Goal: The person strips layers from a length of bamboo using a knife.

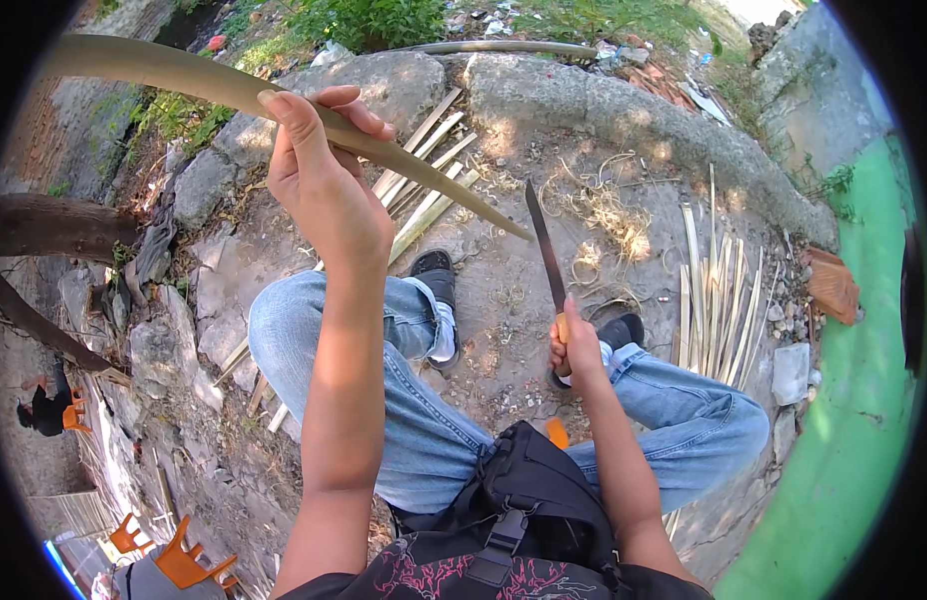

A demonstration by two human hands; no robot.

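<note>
The ground (pixel 499 340) is gray and brown, rough and bumpy, with cracks and tiny stones. Two dark shoes (pixel 436 280) stand on it, well apart. On the right lies a big bunch of thin, pale strips (pixel 719 310), spread like a fan. More strips lie on the left, some partly hidden by a knee. Curly shavings (pixel 622 228) sit in a messy heap past the right shoe. At the far right are a brown block (pixel 834 287) and a whitish lump (pixel 792 375). Orange chairs (pixel 182 566) stand at the lower left.
</note>
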